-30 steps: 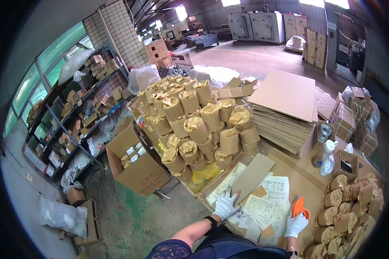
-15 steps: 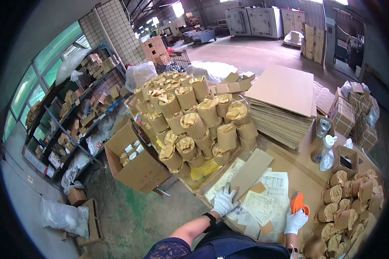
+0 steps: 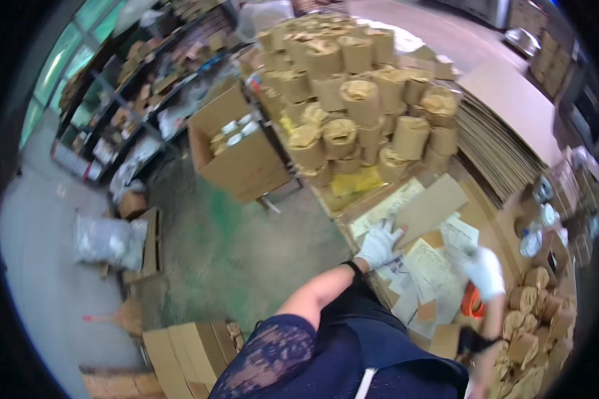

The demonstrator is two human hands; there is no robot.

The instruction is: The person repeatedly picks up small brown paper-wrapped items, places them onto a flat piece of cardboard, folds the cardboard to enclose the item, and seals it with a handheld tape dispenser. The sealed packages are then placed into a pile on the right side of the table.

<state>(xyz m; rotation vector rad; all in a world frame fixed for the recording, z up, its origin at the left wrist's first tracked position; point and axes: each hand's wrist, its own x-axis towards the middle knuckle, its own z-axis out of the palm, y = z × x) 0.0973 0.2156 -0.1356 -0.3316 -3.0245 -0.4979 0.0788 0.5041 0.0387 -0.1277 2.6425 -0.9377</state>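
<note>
My left hand (image 3: 379, 245), in a white glove, lies flat with its fingers spread. It presses near the lower left end of a plain grey-brown cardboard strip (image 3: 432, 207). Beneath the strip and around it are several printed paper sheets (image 3: 428, 267) on the worktable. Over the right side of these sheets is my right hand (image 3: 484, 272), also white-gloved. Motion smears its fingers, so what they hold, if anything, cannot be made out. Just below that hand, by the wrist, an orange tool (image 3: 471, 301) with a loop-shaped body sits on the table, partly covered.
Stacked brown paper-wrapped rolls (image 3: 359, 100) crowd the table's far side, and more wrapped rolls (image 3: 522, 332) stand at the right. A pile of cardboard sheets (image 3: 506, 126) lies far right. An open carton (image 3: 246, 166) and a loaded shelf rack (image 3: 123, 100) are on the left.
The whole view has shifted and turned. My right hand has let go of the orange tool and moved up over the papers. My left hand stays on the cardboard strip.
</note>
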